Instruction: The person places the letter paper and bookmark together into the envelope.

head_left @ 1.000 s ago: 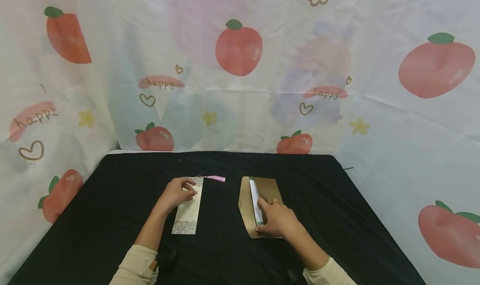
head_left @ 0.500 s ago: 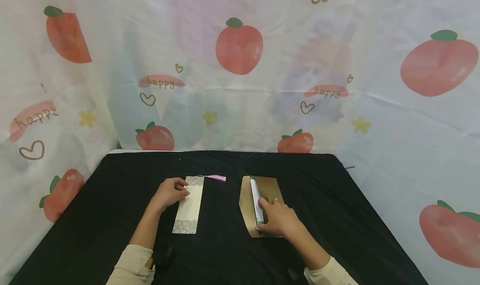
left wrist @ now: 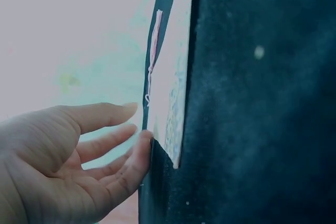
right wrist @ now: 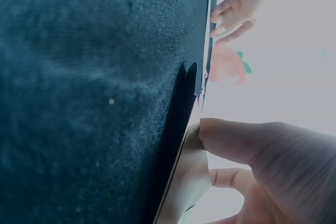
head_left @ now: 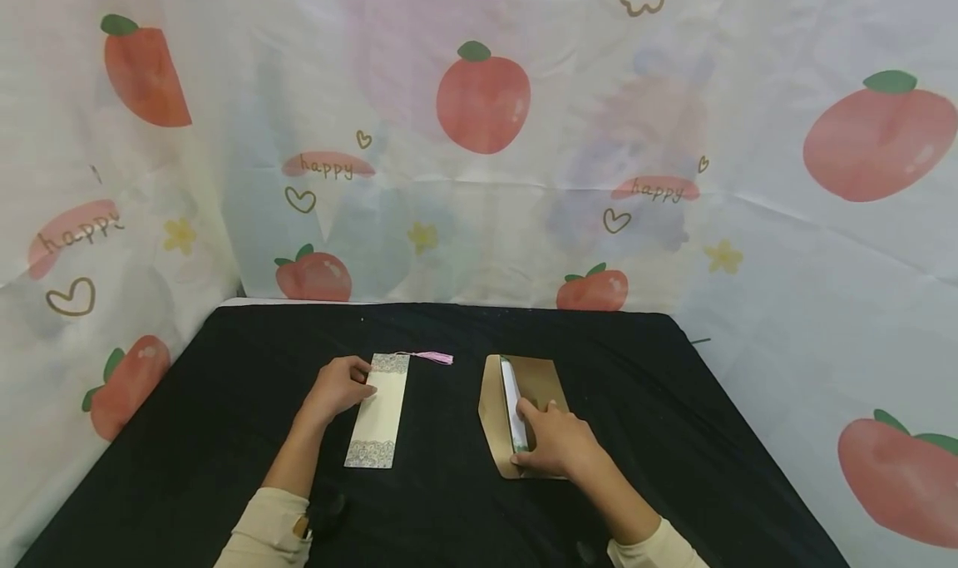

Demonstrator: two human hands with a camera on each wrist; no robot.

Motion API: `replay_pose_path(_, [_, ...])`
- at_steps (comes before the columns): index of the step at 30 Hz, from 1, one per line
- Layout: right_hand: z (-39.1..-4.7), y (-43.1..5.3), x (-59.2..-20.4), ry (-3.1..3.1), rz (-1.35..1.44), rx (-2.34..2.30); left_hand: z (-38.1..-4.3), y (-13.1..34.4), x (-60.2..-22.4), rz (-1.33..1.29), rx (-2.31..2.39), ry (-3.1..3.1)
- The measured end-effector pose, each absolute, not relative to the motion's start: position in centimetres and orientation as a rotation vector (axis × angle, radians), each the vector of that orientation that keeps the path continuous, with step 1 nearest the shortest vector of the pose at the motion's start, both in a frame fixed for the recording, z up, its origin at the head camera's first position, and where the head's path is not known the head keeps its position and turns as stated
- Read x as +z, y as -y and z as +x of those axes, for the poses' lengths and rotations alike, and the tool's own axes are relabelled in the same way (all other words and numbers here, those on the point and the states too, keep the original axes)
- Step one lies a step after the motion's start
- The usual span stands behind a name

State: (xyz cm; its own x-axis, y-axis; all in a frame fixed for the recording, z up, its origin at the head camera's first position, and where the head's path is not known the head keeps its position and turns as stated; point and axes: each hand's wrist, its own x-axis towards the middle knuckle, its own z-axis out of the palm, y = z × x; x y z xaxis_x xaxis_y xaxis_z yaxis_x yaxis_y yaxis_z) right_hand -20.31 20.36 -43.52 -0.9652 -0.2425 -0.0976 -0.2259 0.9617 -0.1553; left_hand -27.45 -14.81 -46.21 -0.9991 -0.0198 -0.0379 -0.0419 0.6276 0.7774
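Note:
A cream bookmark [head_left: 378, 410] with grey lace-patterned ends lies flat on the black cloth. A pink tassel [head_left: 434, 357] hangs from its far end. My left hand [head_left: 341, 391] is at the bookmark's left edge, fingers loosely bent and thumb apart from them; in the left wrist view a fingertip meets the near corner. To the right lies a brown paper envelope [head_left: 490, 418], its flap spread leftward. A white strip [head_left: 512, 397], perhaps paper inside, shows at its mouth. My right hand [head_left: 557, 439] holds the envelope there, thumb at the lower corner, index finger above it.
Black cloth [head_left: 441, 510] covers the table. A pale curtain [head_left: 479, 210] printed with fruit, hearts and "happy" encloses the back and both sides. A dark object [head_left: 327, 511], hard to make out, is beside the left wrist.
My left hand has drawn back leftward from over the bookmark to its left edge, uncovering the patterned far end. The right hand and the envelope have stayed put.

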Motion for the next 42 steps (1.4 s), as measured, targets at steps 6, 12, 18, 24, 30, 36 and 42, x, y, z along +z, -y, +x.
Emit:
replay_pose_path(6, [-20.3, -20.5, -43.5, -3.011, -0.367, -0.203, -27.4, 14.1, -46.2, -0.045, 1.193, -2.895])
replay_pose_path(12, [-20.4, -20.5, -43.7, -3.007, -0.379, -0.208, -26.8, 13.4, -46.1, -0.086, 1.107, -2.917])
replay_pose_path(18, [-20.4, -20.4, -43.6, -3.012, -0.386, -0.202, -26.5, 13.0, -45.5, -0.097, 1.091, -2.909])
replay_pose_path(24, [-20.4, -20.4, -43.6, -3.010, -0.391, -0.197, -26.6, 12.7, -45.3, -0.102, 1.020, -2.887])
replay_pose_path(30, [-20.5, -20.4, -43.7, -3.004, -0.385, -0.199, -26.5, 12.3, -45.2, -0.105, 0.940, -2.892])
replay_pose_path(36, [-20.4, -20.3, -43.7, -3.008, -0.391, -0.202, -26.1, 11.8, -44.9, -0.072, 0.916, -2.889])
replay_pose_path(42, [-20.5, -20.3, -43.7, -3.010, -0.394, -0.202, -26.1, 12.0, -44.8, -0.088, 0.892, -2.868])
